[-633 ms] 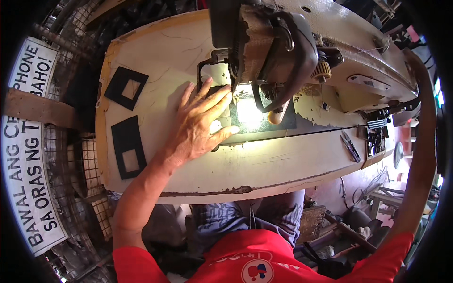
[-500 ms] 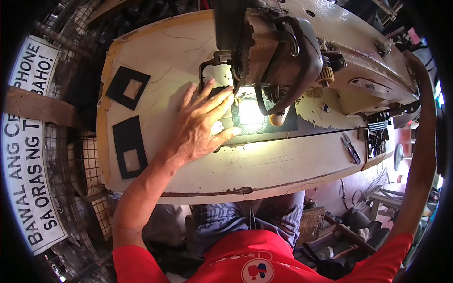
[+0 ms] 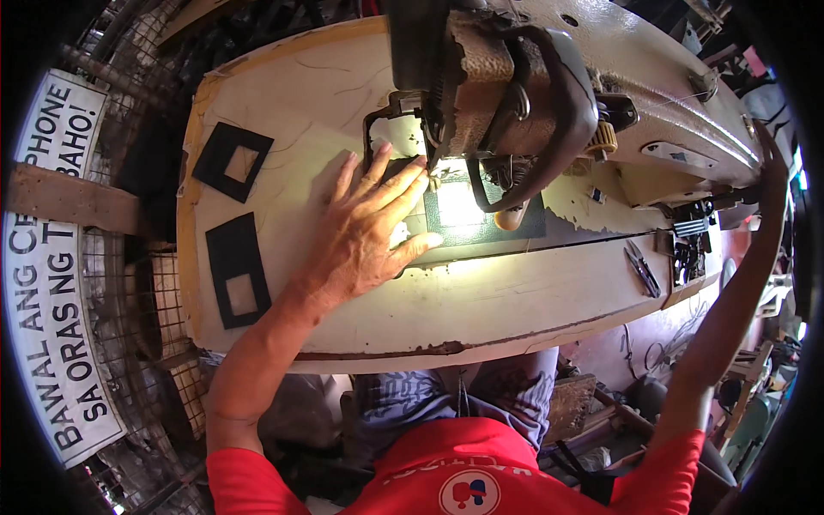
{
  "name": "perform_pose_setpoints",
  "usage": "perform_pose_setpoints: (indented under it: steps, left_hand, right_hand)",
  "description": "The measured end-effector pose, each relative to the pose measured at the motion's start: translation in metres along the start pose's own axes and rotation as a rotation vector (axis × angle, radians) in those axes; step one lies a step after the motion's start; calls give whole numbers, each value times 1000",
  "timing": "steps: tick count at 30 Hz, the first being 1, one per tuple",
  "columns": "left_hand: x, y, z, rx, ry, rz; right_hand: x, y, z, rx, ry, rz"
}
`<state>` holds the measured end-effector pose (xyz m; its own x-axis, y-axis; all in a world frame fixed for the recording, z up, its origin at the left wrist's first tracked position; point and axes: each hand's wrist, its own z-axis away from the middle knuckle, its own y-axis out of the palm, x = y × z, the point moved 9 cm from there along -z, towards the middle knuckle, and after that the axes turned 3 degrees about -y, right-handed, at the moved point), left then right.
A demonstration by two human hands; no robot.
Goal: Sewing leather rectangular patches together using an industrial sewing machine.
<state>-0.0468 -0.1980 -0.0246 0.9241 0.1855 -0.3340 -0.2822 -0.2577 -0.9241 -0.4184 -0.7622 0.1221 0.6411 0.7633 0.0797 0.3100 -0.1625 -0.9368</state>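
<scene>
likely stitching: left hand (image 3: 365, 236) open, spread flat by dark piece (image 3: 481, 233) under sewing machine (image 3: 481, 94); right hand (image 3: 770, 154) at machine's right end, can't tell grip. next likely needs steady guiding.

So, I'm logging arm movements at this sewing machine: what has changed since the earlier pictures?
The right hand, at the right end of the sewing machine, has shifted lower in the picture, and the right forearm has swung inward, leftward. Whether its grip changed can't be told.

The left hand stays flat, fingers spread; the dark piece under the machine, two cut-outs and snips look unmoved.
</scene>
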Motion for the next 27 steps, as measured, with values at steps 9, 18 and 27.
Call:
perform_pose_setpoints:
  steps: [9,18,27]
  left_hand:
    - [-3,2,5,-44,-38,-4]
    - [-5,-1,6,-87,1,2]
    - [-5,-6,-1,-146,-12,6]
  right_hand:
    - [59,-5,68,-411,39,187]
    - [426,69,194,-166,-459,-326]
    - [263,-29,134,-553,-17,287]
